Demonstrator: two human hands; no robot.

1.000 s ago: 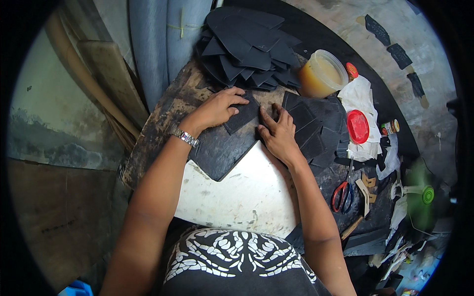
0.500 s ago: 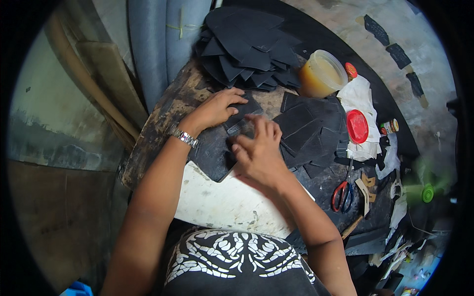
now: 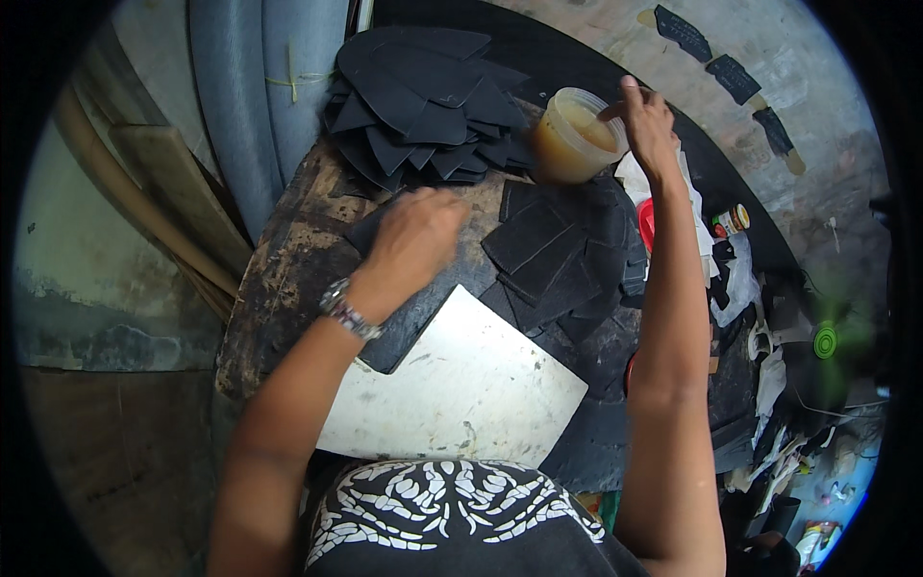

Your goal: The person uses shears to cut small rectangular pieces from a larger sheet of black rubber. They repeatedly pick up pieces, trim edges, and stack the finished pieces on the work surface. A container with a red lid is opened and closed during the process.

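My left hand (image 3: 415,234) is blurred and lies palm down on a black cut sheet piece (image 3: 409,317) on the worn dark bench top (image 3: 279,279); its wrist wears a metal watch. My right hand (image 3: 646,123) reaches far forward to a translucent tub of amber glue (image 3: 569,146). Its fingers are bunched at the tub's rim, and I cannot see whether they hold anything. A fanned group of black pieces (image 3: 562,260) lies between my two arms.
A big heap of black cut pieces (image 3: 423,106) sits at the back of the bench. A white board (image 3: 461,394) lies near my body. A red lid (image 3: 646,223), white rags, a small bottle (image 3: 731,221) and clutter crowd the right side. Grey rolls (image 3: 260,87) lean at the back left.
My right hand has left the black pieces and swung forward to the glue tub. My left hand has shifted slightly on the black piece.
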